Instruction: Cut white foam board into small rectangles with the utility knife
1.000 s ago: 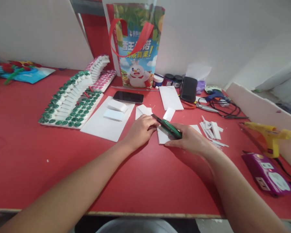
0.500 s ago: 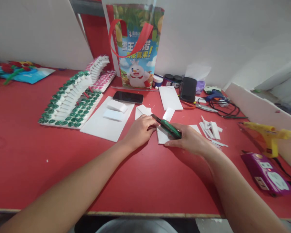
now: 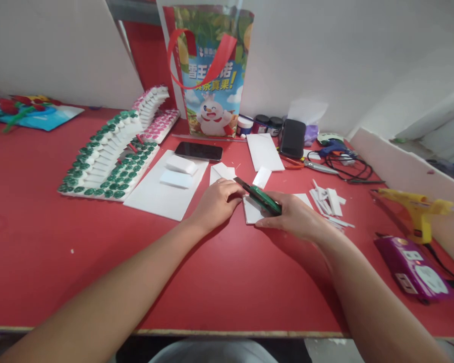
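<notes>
A green utility knife (image 3: 264, 198) is gripped in my right hand (image 3: 293, 216), its dark blade end pointing up and left toward my left hand. Beneath that hand lies a piece of white foam board (image 3: 252, 213), partly covered by the fingers. My left hand (image 3: 220, 202) is closed, fingertips and thumb together at the board's left edge; whatever they pinch is hidden. Small white board pieces (image 3: 219, 172) lie just beyond the left hand, and another small white piece (image 3: 262, 177) sits beyond the knife.
White offcut strips (image 3: 328, 201) lie to the right, near scissors (image 3: 321, 167). Farther right are a yellow glue gun (image 3: 416, 206) and a purple box (image 3: 410, 269). A phone (image 3: 199, 150), white sheet (image 3: 155, 201) and green-dotted stair model (image 3: 109, 156) are left; a printed bag (image 3: 212, 75) stands behind.
Both hands and the knife keep nearly the same pose over the board. The whole view has shifted very slightly.
</notes>
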`<state>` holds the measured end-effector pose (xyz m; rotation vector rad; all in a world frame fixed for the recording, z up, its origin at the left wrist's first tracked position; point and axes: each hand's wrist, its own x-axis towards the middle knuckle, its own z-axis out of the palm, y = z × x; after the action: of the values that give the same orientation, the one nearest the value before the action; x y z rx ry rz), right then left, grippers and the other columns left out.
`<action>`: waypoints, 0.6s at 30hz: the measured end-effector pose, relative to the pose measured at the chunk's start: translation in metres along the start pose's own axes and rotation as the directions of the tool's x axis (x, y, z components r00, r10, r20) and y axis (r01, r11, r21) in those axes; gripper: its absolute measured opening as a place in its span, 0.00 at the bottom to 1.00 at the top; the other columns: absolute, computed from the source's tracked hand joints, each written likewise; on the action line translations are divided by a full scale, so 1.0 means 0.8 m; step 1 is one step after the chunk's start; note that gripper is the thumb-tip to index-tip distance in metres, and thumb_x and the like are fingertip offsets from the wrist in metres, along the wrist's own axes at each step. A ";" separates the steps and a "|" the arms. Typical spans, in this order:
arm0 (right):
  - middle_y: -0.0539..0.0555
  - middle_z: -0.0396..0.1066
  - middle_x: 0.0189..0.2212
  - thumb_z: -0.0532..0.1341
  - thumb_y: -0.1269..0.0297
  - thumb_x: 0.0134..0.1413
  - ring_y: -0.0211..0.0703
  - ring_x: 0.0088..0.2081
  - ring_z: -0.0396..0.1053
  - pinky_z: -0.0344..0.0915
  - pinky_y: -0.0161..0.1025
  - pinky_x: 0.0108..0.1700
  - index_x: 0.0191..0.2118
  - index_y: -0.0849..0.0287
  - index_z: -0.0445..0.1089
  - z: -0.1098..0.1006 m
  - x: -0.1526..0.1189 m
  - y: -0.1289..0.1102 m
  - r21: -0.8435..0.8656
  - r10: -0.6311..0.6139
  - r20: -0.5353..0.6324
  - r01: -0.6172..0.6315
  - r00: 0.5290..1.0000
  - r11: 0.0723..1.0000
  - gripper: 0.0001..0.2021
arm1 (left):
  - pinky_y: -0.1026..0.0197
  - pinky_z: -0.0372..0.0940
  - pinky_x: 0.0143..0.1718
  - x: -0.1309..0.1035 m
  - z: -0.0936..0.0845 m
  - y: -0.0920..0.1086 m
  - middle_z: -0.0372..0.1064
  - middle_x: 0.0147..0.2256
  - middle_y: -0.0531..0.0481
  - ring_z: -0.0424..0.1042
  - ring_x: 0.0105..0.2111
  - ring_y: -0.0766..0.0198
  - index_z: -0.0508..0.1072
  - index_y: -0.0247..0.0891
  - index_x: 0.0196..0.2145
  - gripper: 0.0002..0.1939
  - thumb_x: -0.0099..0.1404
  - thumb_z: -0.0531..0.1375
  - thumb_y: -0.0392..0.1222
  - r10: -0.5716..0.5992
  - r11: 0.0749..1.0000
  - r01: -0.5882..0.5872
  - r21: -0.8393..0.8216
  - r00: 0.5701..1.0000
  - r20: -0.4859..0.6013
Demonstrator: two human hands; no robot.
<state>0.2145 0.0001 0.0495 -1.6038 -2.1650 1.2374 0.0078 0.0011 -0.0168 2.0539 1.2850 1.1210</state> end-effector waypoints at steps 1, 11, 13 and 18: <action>0.44 0.64 0.25 0.70 0.60 0.44 0.34 0.23 0.59 0.54 0.32 0.23 0.51 0.58 0.73 0.000 0.000 0.000 -0.005 -0.001 -0.002 0.001 1.000 1.000 0.25 | 0.53 0.68 0.50 0.000 0.000 0.000 0.79 0.38 0.49 0.73 0.44 0.57 0.79 0.38 0.36 0.10 0.63 0.63 0.26 -0.001 1.000 0.001 -0.001 1.000 0.001; 0.44 0.65 0.26 0.70 0.60 0.44 0.35 0.25 0.60 0.55 0.32 0.25 0.51 0.58 0.74 -0.001 0.001 0.005 -0.007 -0.033 -0.001 0.033 0.999 0.999 0.25 | 0.52 0.68 0.51 -0.003 -0.007 0.003 0.75 0.41 0.47 0.71 0.46 0.57 0.81 0.42 0.39 0.10 0.66 0.61 0.31 0.095 0.995 -0.097 0.020 0.990 0.106; 0.45 0.67 0.27 0.70 0.59 0.45 0.35 0.25 0.61 0.56 0.32 0.25 0.51 0.57 0.73 0.000 0.001 0.006 0.008 -0.027 0.008 0.027 1.000 1.000 0.25 | 0.51 0.67 0.53 -0.003 -0.014 0.002 0.72 0.44 0.46 0.70 0.49 0.55 0.81 0.44 0.43 0.11 0.64 0.64 0.35 0.120 0.992 -0.127 0.019 0.973 0.196; 0.45 0.68 0.27 0.70 0.58 0.45 0.35 0.25 0.62 0.57 0.32 0.25 0.52 0.57 0.73 0.000 0.001 0.006 0.025 -0.015 0.018 0.014 1.000 1.000 0.26 | 0.49 0.65 0.56 -0.002 -0.028 -0.005 0.71 0.48 0.46 0.68 0.52 0.53 0.79 0.47 0.49 0.16 0.63 0.68 0.44 0.157 0.987 -0.158 -0.021 0.941 0.301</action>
<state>0.2175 0.0016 0.0460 -1.5709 -2.1597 1.2741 -0.0128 0.0007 -0.0079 2.2583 0.9885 0.8254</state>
